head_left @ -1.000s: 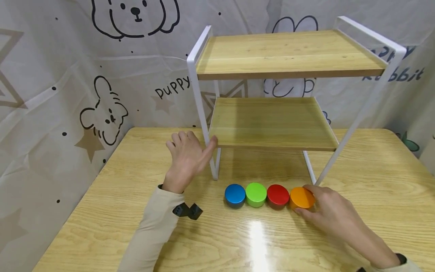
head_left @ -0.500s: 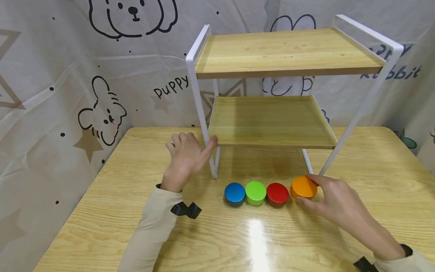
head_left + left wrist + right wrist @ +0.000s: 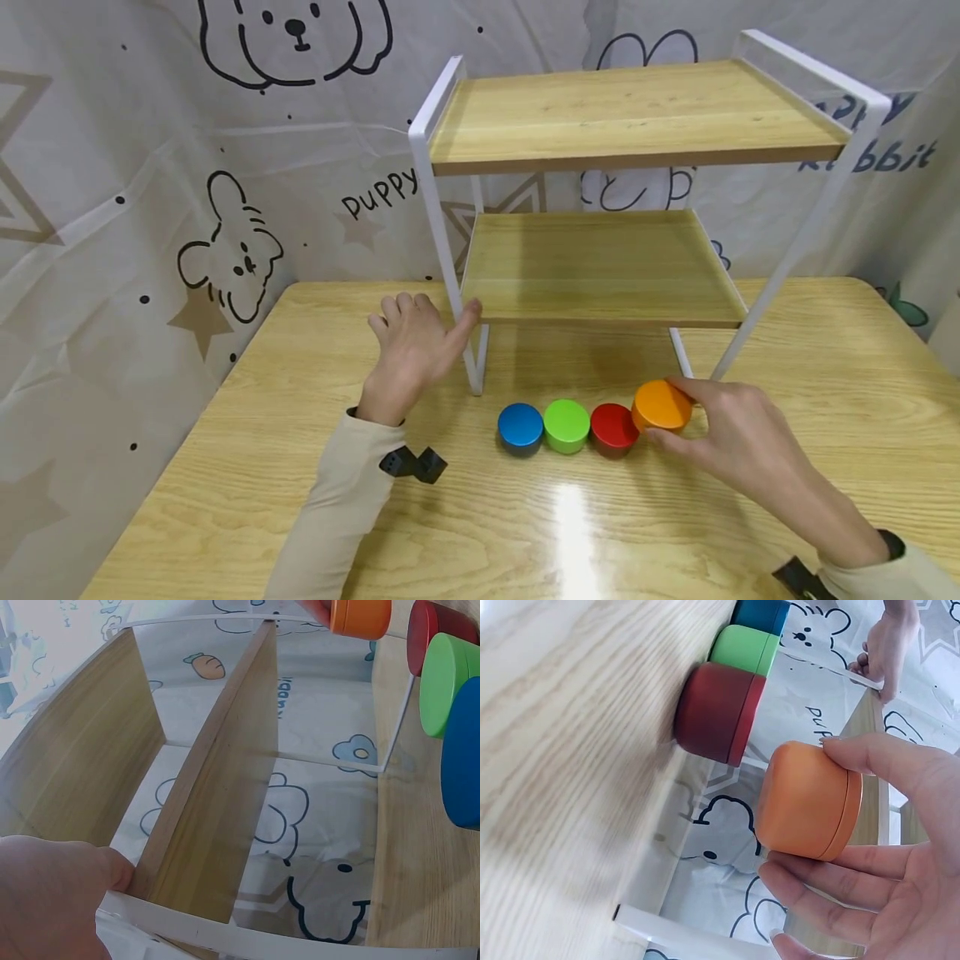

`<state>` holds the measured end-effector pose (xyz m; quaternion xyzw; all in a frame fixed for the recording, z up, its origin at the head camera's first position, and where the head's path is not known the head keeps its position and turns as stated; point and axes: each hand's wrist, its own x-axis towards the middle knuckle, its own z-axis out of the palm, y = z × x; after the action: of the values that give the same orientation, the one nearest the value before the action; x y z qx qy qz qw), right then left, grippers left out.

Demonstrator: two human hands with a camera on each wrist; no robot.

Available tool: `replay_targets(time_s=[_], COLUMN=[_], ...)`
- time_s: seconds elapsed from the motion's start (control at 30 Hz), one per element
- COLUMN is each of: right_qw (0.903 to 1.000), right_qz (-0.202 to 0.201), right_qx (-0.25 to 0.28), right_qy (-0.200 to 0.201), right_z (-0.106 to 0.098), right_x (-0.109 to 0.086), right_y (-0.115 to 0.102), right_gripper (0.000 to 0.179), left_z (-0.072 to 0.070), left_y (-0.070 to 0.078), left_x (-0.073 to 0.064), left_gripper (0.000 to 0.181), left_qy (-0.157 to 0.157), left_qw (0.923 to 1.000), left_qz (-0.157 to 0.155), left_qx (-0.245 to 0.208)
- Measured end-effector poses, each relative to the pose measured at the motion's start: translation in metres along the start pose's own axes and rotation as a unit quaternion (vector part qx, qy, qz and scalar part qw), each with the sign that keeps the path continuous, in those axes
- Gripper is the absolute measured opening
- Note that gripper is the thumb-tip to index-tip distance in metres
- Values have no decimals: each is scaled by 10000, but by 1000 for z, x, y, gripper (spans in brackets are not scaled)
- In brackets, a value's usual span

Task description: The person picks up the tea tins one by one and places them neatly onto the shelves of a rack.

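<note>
My right hand [image 3: 750,437] holds an orange round lidded jar [image 3: 660,406] between thumb and fingers. The right wrist view shows the jar [image 3: 806,801] raised off the table and slightly tilted. Left of it, a red jar [image 3: 613,429], a green jar [image 3: 566,425] and a blue jar [image 3: 520,427] stand in a row on the table. My left hand [image 3: 411,354] grips the left post of a two-tier shelf rack [image 3: 442,242]. Its thumb [image 3: 116,868] presses on the middle board's front edge, while the other fingers are outside the post.
The rack's wooden top board [image 3: 637,112] and middle board [image 3: 600,267] sit in a white frame behind the jars. All stands on a wood-grain table [image 3: 480,533]. A printed cloth [image 3: 337,125] hangs behind and along the left side.
My right hand has drawn the orange jar away from the red one and lifted it off the table. My left hand stays at the rack's left post.
</note>
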<state>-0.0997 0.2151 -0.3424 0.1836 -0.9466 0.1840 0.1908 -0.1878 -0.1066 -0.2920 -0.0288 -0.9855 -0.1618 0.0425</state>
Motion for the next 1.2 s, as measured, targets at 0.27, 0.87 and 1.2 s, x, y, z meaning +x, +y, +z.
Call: replay_targets(time_s=[0.27, 0.87, 1.2], right_qw=[9996, 9976, 9982], right_qz=[111, 100, -187], right_qx=[109, 43, 79], right_qy=[-234, -683, -565], right_z=[-6, -20, -28], right_x=[9, 32, 43], right_y=[-9, -33, -38], right_gripper=[51, 52, 47], left_z=[1, 1, 1], left_y=[0, -2, -2], left_x=[1, 0, 0], left_gripper=[78, 77, 77], left_qy=[-76, -139, -177], left_qw=[9999, 9999, 9998], left_qz=[-57, -17, -20], left_qx=[49, 53, 9])
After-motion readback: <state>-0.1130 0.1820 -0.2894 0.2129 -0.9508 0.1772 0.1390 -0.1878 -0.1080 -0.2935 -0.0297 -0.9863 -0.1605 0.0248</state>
